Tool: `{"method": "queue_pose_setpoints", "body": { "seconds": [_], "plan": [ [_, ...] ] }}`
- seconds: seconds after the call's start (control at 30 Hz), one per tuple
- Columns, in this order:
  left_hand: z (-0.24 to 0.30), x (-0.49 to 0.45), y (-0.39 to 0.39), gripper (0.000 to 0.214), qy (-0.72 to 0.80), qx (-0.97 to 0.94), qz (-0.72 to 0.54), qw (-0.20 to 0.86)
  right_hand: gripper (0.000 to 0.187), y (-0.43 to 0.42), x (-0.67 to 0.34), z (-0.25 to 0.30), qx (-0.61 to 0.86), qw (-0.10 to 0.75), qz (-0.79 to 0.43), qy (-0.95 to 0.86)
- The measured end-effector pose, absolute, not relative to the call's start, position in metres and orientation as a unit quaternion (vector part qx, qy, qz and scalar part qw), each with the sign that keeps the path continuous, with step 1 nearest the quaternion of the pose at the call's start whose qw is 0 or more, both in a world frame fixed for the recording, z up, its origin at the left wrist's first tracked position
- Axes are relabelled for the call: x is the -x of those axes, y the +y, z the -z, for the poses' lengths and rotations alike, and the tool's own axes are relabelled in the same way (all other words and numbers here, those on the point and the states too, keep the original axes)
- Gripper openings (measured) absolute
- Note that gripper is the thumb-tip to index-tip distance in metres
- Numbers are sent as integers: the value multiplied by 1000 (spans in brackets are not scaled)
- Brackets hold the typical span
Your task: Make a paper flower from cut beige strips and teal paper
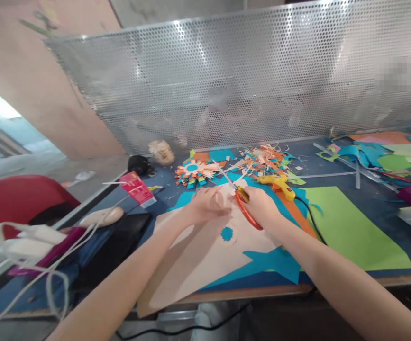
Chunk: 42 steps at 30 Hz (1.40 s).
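Note:
My right hand (pixel 260 206) grips a pair of scissors (pixel 246 210) with red-orange handles. Their metal blades point up and to the left. Close beside it, my left hand (pixel 208 204) is closed, fingers curled together; whatever is in them is too unclear to name. Both hands are over a large beige paper sheet (pixel 191 265), whose near left corner hangs past the table edge. A small blue disc (pixel 227 234) with a jagged rim lies on a pale round piece just below my hands. Blue paper (pixel 272 265) sticks out from under the sheet.
A yellow glue gun (pixel 278 184) lies right of my hands, its black cord crossing green paper (pixel 354 232). Paper flowers (pixel 193 168) and shredded scraps (pixel 265 161) sit behind. At left are a red packet (pixel 137 189), a white mouse (pixel 102 217) and cables. A perforated metal screen (pixel 205 85) stands behind.

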<state>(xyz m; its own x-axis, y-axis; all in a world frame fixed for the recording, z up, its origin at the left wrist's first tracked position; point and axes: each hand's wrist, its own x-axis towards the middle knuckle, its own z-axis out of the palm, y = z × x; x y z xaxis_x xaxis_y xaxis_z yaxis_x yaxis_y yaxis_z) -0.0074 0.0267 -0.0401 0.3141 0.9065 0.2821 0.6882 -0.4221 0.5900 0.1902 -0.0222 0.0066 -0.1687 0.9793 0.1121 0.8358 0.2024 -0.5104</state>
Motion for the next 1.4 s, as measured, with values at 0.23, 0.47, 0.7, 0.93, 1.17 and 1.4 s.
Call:
{"method": "queue_pose_setpoints", "body": {
  "seconds": [0.23, 0.47, 0.7, 0.93, 1.17, 1.4],
  "plan": [
    [54, 3, 26, 58, 496, -806, -285, 153, 31, -24, -184, -4, 604, 204, -148, -756],
    [40, 6, 18, 29, 436, -809, -280, 277, 22, -24, -186, 1, 606, 199, -130, -759],
    [36, 8, 15, 33, 443, -807, -287, 266, 35, -23, -190, -1, 600, 237, -127, -753],
    [28, 6, 8, 27, 398, -855, -237, 233, 35, -21, -190, 5, 593, 262, -136, -749],
    [27, 2, 7, 42, 339, -909, -200, 135, 31, -25, -185, 9, 605, 266, -116, -742],
    [21, 1, 3, 30, 340, -929, -133, 62, 35, -25, -182, 12, 616, 276, -94, -732]
  ]
}}
